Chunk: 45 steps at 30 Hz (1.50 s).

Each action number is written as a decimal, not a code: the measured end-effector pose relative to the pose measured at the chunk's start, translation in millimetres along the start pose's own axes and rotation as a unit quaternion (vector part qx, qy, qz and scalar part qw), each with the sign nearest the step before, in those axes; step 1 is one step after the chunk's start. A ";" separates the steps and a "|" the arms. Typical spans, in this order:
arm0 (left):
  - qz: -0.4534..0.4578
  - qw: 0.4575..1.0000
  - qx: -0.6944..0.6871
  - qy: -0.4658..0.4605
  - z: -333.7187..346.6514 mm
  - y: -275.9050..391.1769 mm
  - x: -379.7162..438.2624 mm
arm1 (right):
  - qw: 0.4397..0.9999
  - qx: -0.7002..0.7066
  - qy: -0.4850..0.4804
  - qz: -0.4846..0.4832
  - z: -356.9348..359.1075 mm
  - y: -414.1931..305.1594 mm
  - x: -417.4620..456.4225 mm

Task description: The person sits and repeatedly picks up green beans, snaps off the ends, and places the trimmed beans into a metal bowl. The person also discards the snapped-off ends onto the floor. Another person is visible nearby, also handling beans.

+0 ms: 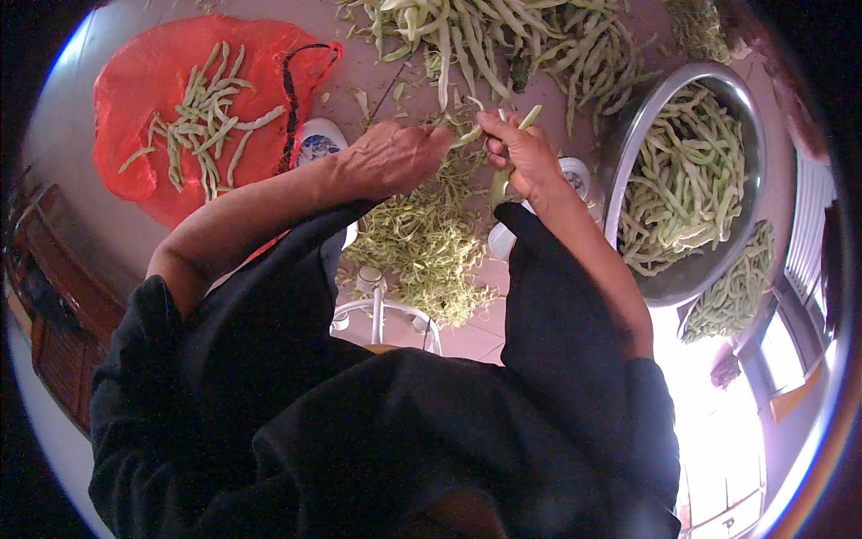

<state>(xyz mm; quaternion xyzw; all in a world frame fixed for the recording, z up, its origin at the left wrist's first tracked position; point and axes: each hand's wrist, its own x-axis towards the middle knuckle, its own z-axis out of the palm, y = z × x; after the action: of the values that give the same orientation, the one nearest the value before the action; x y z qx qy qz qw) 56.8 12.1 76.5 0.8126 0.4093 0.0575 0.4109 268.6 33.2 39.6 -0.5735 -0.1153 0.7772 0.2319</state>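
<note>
Both my hands meet over the floor between my knees. My right hand (522,151) grips several green beans; one bean tip (532,116) sticks up past the fingers and others hang below the palm. A short length of green bean (466,137) spans the gap between my hands. At its near-left end are the pinched fingers of my left hand (401,156), slightly blurred. Beneath my hands lies a heap of thin bean strings and trimmings (427,249). Ahead of them spreads a large pile of long green beans (471,34).
A red mesh bag (128,121) lies at left with loose beans (209,121) on it. At right, a metal basin (623,145) holds many beans. Another batch of beans (731,296) sits beyond it. White stool legs (378,313) stand below me; wooden furniture (67,269) is far left.
</note>
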 end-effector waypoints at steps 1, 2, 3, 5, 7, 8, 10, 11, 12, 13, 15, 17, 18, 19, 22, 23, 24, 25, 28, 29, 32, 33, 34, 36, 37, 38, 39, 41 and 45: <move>0.021 1.000 -0.016 -0.013 -1.4 0.2 0.0 | 1.000 0.003 -0.001 0.002 0.6 1.0 -1.3; 0.042 0.998 -0.033 -0.027 -2.3 0.0 0.1 | 1.000 -0.003 -0.014 -0.004 1.7 1.1 -2.8; 0.063 0.996 -0.049 -0.040 -2.9 -0.3 -0.1 | 1.000 -0.008 -0.028 -0.010 3.6 0.0 -4.9; 0.070 0.988 -0.133 -0.028 1.9 -3.5 -1.7 | 0.997 -0.055 -0.042 -0.019 7.2 -5.8 -12.5; 0.042 0.991 -0.118 0.044 0.6 -11.8 -1.6 | 0.990 -0.134 -0.043 -0.026 9.8 -14.1 -23.0; 0.011 0.992 -0.062 0.109 -4.0 -22.0 0.0 | 0.985 -0.161 -0.052 -0.033 7.0 -14.1 -25.1; -0.011 0.979 -0.002 0.202 -14.0 -28.5 6.1 | 0.973 -0.214 -0.068 -0.046 1.5 -15.0 -29.0; -0.002 0.973 0.002 0.231 -18.1 -29.6 9.3 | 0.966 -0.242 -0.068 -0.053 2.6 -16.2 -31.0; 0.000 0.976 0.010 0.217 -18.4 -28.5 11.2 | 0.959 -0.270 -0.066 -0.059 4.2 -17.5 -32.8; 0.002 0.979 0.019 0.204 -19.1 -27.3 13.1 | 0.950 -0.298 -0.064 -0.065 5.4 -18.0 -33.4; -0.006 0.994 0.050 0.094 -18.3 -21.2 16.5 | 0.927 -0.342 -0.095 -0.124 2.3 -14.1 -28.8; 0.031 0.997 0.063 0.040 -12.2 -25.7 15.1 | 0.887 -0.409 -0.096 -0.191 0.6 -8.0 -28.1; 0.049 0.996 0.072 0.015 -10.8 -28.6 16.4 | 0.857 -0.455 -0.085 -0.228 3.3 -3.7 -29.4; 0.048 0.997 0.048 0.021 -14.4 -21.9 16.8 | 0.823 -0.499 -0.072 -0.261 6.5 -2.1 -31.8; 0.072 0.994 -0.032 0.072 -14.1 -7.9 12.9 | 0.758 -0.516 -0.101 -0.387 17.5 -8.8 -35.0; 0.030 0.993 -0.103 0.056 -14.1 -6.5 15.8 | 0.750 -0.521 -0.107 -0.393 16.7 -11.1 -35.9; -0.015 0.984 -0.172 0.038 -16.3 -4.0 16.9 | 0.723 -0.562 -0.115 -0.385 14.8 -14.3 -34.2; -0.060 0.969 -0.239 0.019 -16.8 -0.7 17.4 | 0.746 -0.523 -0.103 -0.399 14.9 -15.2 -35.8; -0.183 0.823 -0.532 -0.077 6.3 -1.3 10.3 | 0.853 -0.346 -0.059 -0.386 19.7 -21.3 -38.5; -0.190 0.798 -0.559 -0.120 21.9 -10.0 2.8 | 0.908 -0.244 -0.038 -0.339 21.3 -26.2 -37.2; 0.047 0.876 -0.333 -0.344 70.1 -11.2 -46.3 | 0.947 -0.161 0.140 -0.239 -3.6 -45.2 -3.0; 0.056 0.894 -0.119 -0.428 64.4 -3.0 -46.8 | 0.883 -0.260 0.256 -0.297 -46.7 -36.7 33.3; 0.026 0.903 -0.064 -0.424 56.3 -1.8 -40.6 | 0.795 -0.349 0.359 -0.342 -83.8 -23.4 66.8; -0.048 0.912 0.040 -0.405 44.0 -0.5 -36.7 | 0.697 -0.434 0.422 -0.385 -99.5 -10.4 87.2; -0.042 0.944 0.070 -0.320 43.7 -5.7 -35.6 | 0.643 -0.473 0.448 -0.403 -99.2 -7.8 91.3; -0.034 0.967 0.100 -0.233 44.6 -15.7 -30.5 | 0.676 -0.453 0.406 -0.416 -100.1 -4.9 93.8; -0.028 0.981 0.126 -0.146 45.7 -25.0 -27.3 | 0.681 -0.488 0.406 -0.366 -90.2 -5.7 88.1; -0.035 0.993 0.079 -0.079 28.5 -29.4 -10.0 | 0.677 -0.556 0.404 -0.264 -73.3 -15.4 72.1; -0.029 0.998 -0.019 0.061 5.4 -46.7 7.1 | 0.970 -0.220 0.052 -0.087 -43.7 -28.5 20.7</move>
<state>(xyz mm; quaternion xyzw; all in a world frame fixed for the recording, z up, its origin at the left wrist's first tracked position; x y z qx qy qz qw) 34.8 29.1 37.9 0.7876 0.4559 0.1027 0.4016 311.5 64.3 21.2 -0.6378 -0.3209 0.6785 0.1729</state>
